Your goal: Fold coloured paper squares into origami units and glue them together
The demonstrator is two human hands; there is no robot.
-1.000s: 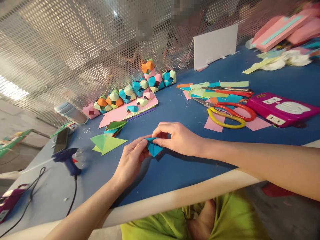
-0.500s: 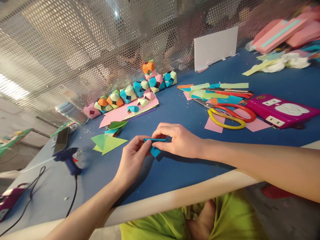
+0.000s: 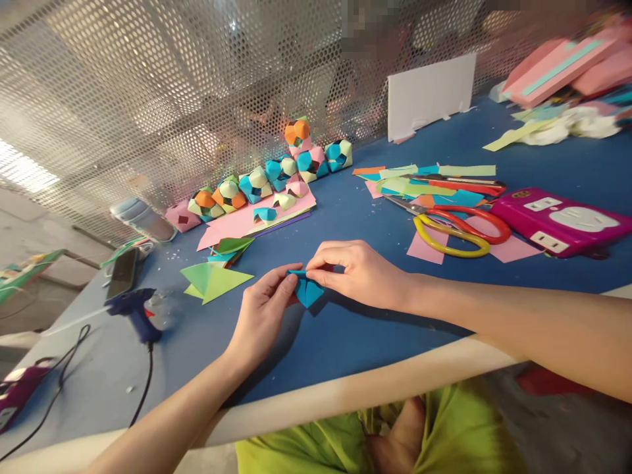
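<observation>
Between my two hands is a small folded piece of blue paper (image 3: 308,291), its point hanging downward above the blue table. The thumb and fingers of my left hand (image 3: 269,296) pinch its left side. My right hand (image 3: 353,270) pinches the upper right edge between thumb and forefinger. Green folded paper (image 3: 220,283) lies on the table left of my hands, with more folded pieces (image 3: 232,249) just behind it. Further back, small blue, cream and pink folded units (image 3: 265,214) rest on a stack of pink paper (image 3: 222,230).
Several paper balls (image 3: 254,184) line the perforated metal screen (image 3: 197,85). Scissors (image 3: 451,234) lie on paper scraps beside a magenta power strip (image 3: 557,220) at right. A glue gun (image 3: 133,309), its cord, a phone (image 3: 123,273) and a bottle (image 3: 143,219) occupy the left. A white board (image 3: 432,95) stands behind.
My right fingers have shifted along the blue paper's top edge, and more of its front face shows now. My left hand keeps its pinch almost unmoved.
</observation>
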